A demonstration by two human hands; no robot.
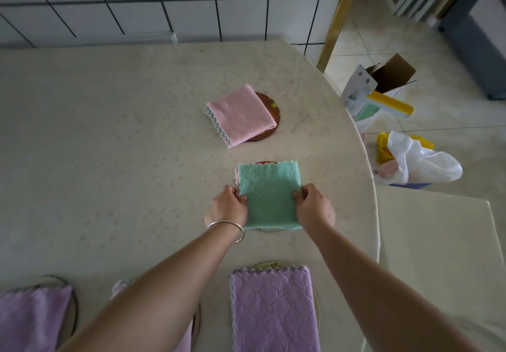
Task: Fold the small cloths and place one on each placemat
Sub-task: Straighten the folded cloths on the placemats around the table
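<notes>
A folded green cloth lies over a round placemat whose rim peeks out at its far edge. My left hand pinches the cloth's left edge and my right hand pinches its right edge. Further back, a folded pink cloth rests on a brown round placemat. Near me, a folded purple cloth covers a pale placemat. Another purple cloth sits on a dark-rimmed placemat at bottom left. A third one is mostly hidden behind my left forearm.
The table curves away at the right, with a lower counter beside it. On the floor to the right stand an open cardboard box, a yellow tool and a white plastic bag. A tiled wall backs the table.
</notes>
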